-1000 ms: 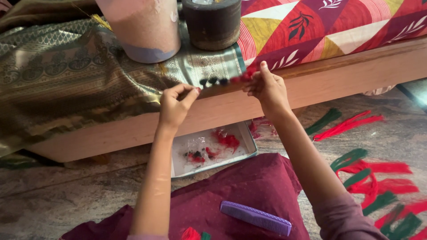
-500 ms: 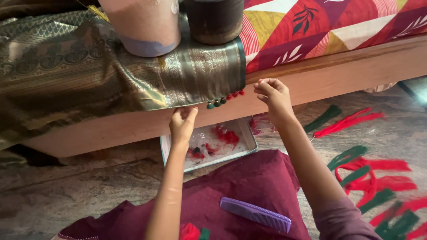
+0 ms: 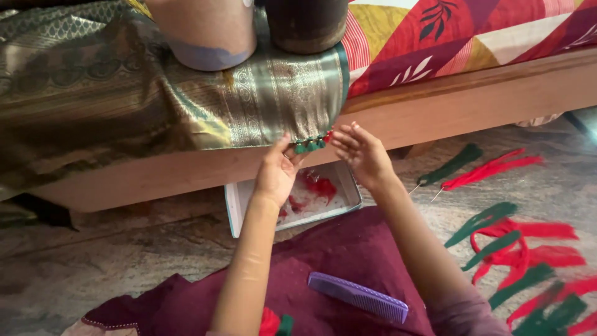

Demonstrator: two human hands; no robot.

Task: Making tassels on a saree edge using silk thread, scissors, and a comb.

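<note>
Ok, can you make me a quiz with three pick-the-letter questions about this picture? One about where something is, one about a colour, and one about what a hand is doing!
1. Where does the comb lie?
A. on the maroon cloth
B. in the tray
C. on the bed

2. What colour is the comb?
A. green
B. purple
C. white

3. What is the left hand doing?
A. resting flat on the floor
B. holding the comb
C. pinching the shiny fabric's edge by the small tassels

Answers:
1. A, because the comb sits on the maroon cloth in front of the tray.
2. B, because its teeth and spine are all purple.
3. C, because its fingers meet the fabric's hem at the green and red tassels, while the right hand is spread open beside them.
</note>
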